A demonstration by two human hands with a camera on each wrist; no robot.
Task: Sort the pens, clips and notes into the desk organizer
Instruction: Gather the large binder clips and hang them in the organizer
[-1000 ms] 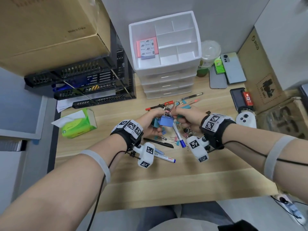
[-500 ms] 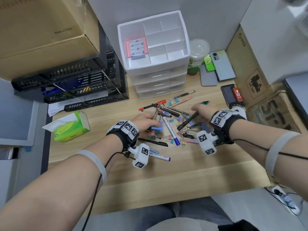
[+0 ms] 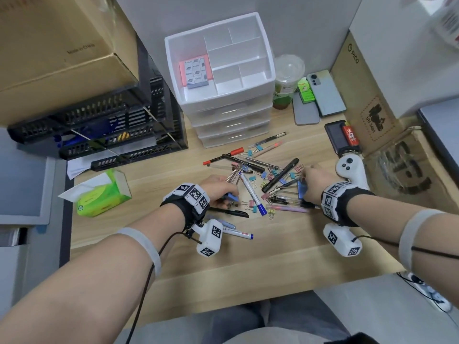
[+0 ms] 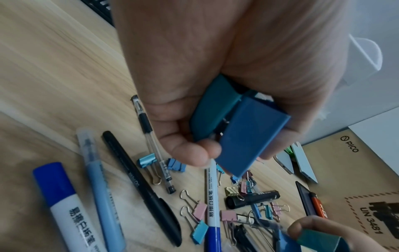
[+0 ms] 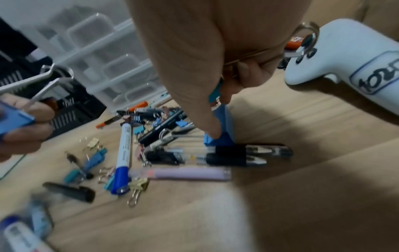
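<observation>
On the bench (image 3: 139,175), clips are gripped in both hands amid the scattered pile.

The left hand (image 3: 218,188) is curled around big blue clips (image 4: 250,134), thumb and fingers closed on them. At 3 o'clock of the pile, a teal clip (image 5: 215,92) is pinched by the right hand (image 3: 314,180), fingers narrow, beside the white controller (image 3: 350,170). Pens (image 3: 250,192) and small clips (image 3: 253,202) lie between the hands. The organizer (image 3: 218,95) stands at 12 o'clock, with notes (image 3: 196,72) in its left compartment.
</observation>
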